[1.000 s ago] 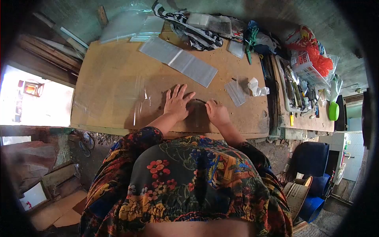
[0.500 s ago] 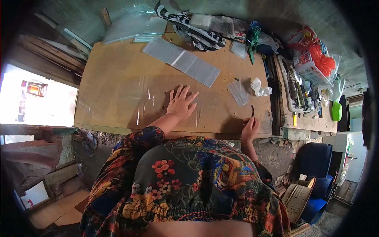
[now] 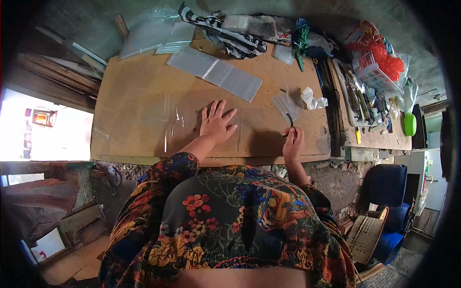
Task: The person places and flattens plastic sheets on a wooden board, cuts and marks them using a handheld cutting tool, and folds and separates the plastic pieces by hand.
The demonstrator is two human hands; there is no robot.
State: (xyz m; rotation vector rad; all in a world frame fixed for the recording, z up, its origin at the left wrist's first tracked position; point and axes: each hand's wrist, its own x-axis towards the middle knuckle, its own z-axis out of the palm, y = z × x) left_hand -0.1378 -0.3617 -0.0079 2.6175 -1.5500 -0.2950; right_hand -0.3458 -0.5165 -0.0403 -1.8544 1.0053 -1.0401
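Observation:
My left hand [image 3: 218, 126] lies flat with its fingers spread on a clear plastic sheet [image 3: 168, 129], which covers part of the brown board [image 3: 125, 86]. Between the fingertips of my right hand [image 3: 293, 145] is a thin, dark, curved strip [image 3: 290, 120], its kind too small to make out. The tip of that strip points up and overlaps a small clear plastic piece [image 3: 283, 105] in view; whether they touch I cannot tell. Farther back, a long translucent plastic strip [image 3: 230, 81] rests at a slant on the board.
Crumpled white tissue [image 3: 313, 100] sits on the board's right side. Stacked plastic sheets [image 3: 177, 37] and a black-and-white striped cloth [image 3: 225, 36] line the back. On the right are a tray of tools [image 3: 357, 103], a white basket [image 3: 372, 72] with red plastic, and a green-capped bottle [image 3: 410, 124].
My right hand has moved left and farther over the board with the dark curved strip. The left hand stays flat in place on the sheet. The view has shifted slightly.

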